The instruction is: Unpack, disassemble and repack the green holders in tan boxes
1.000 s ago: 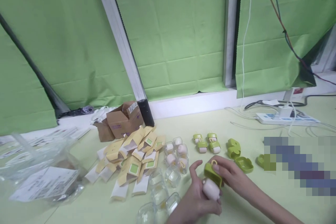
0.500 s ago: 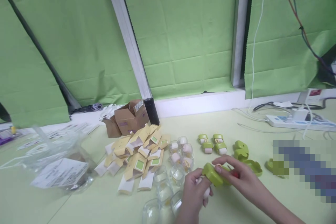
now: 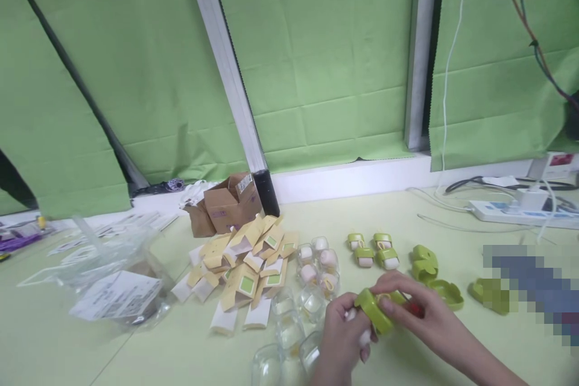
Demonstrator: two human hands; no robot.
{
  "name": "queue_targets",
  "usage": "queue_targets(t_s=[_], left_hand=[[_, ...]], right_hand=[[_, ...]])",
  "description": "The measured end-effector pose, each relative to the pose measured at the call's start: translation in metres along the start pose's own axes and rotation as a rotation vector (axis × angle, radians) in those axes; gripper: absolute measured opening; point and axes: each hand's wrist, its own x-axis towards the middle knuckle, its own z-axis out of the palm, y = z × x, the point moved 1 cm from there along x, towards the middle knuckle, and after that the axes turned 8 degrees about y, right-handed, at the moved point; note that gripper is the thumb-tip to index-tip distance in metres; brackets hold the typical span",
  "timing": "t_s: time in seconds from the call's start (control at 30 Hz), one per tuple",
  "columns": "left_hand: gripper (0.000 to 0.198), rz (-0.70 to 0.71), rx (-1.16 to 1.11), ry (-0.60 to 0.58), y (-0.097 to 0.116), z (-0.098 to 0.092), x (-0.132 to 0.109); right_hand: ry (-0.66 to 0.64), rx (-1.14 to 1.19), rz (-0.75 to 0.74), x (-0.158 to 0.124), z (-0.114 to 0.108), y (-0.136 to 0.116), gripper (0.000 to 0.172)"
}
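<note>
My left hand point(image 3: 342, 335) is closed round a white rounded piece point(image 3: 364, 336), its thumb and fingers against a green plastic shell point(image 3: 376, 312). From the other side, my right hand point(image 3: 409, 304) pinches the same shell between thumb and fingers. A small red object point(image 3: 415, 310) shows under the right palm; its kind is mostly hidden. Just beyond the hands stand several small white and pink pieces with green covers point(image 3: 388, 257). Loose green shells point(image 3: 424, 262) lie to the right of them.
Clear plastic cases point(image 3: 289, 332) stand left of my hands, with cases holding pink and white pieces point(image 3: 329, 259) behind. Farther left are a pile of small cardboard packages point(image 3: 246, 286), a plastic bag point(image 3: 149, 307) and a brown box point(image 3: 230, 205). A power strip point(image 3: 493, 211) lies back right.
The whole view has shifted slightly, so things sit a little farther right. Between my hands the green shell has turned a little. Both hands keep their hold.
</note>
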Motion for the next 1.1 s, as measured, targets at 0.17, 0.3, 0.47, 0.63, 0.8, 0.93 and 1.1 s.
queue_targets(t_s=[0.17,0.3,0.47,0.63,0.8,0.93,1.1], left_hand=[[0.039,-0.052,0.056,-0.028,0.001,0.003,-0.002],[0.035,-0.025,0.073,0.038,-0.002,0.003,-0.001],[0.022,-0.011,0.155,0.062,0.002,0.004,0.003],[0.013,0.305,0.639,0.113,0.039,-0.018,-0.001],[0.018,0.295,1.451,0.202,0.084,-0.053,-0.002],[0.026,0.287,1.542,0.086,0.086,-0.058,0.005],[0.031,0.447,1.416,0.067,0.063,-0.060,0.010]], right_hand=[[0.013,-0.019,0.115,0.001,0.000,0.006,0.031],[0.051,-0.040,0.066,-0.002,0.005,0.014,0.031],[0.046,-0.014,0.034,-0.005,0.013,0.013,0.025],[0.039,-0.070,0.139,0.001,0.002,0.009,0.042],[0.160,-0.550,0.133,0.013,-0.047,0.013,0.038],[-0.010,-0.791,0.122,0.009,-0.064,0.030,0.021],[-0.119,-0.749,0.103,0.002,-0.058,0.048,0.031]])
